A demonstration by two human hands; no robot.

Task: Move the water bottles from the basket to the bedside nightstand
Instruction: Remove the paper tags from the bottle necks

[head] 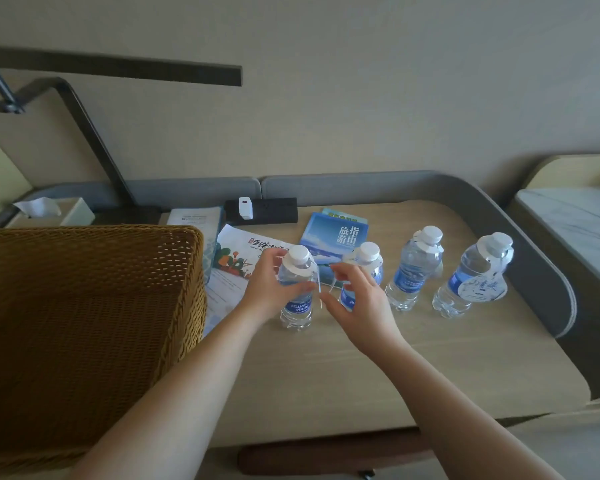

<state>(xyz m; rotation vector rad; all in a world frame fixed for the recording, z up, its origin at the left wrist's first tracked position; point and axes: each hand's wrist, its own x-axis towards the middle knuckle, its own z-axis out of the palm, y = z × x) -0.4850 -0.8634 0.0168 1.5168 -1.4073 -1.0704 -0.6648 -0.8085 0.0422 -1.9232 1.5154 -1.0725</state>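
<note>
Several clear water bottles with white caps, blue labels and paper neck tags stand upright in a row on the wooden nightstand (413, 375). My left hand (269, 292) is wrapped around the leftmost bottle (297, 306), which rests on the tabletop. My right hand (357, 306) hovers just right of it with fingers spread, fingertips at that bottle's hanging tag (320, 289); it partly hides the second bottle (368, 254). Two more bottles (416, 268) (471, 275) stand further right. The woven basket (187, 271) sits at the left, its visible inside empty.
Brochures (333, 237) and papers (232, 265) lie behind the bottles. A black power strip with a white charger (246, 207) sits at the back, and a tissue box (49, 211) at far left. A grey padded rail (534, 244) borders the nightstand; a bed (575, 223) lies at the right.
</note>
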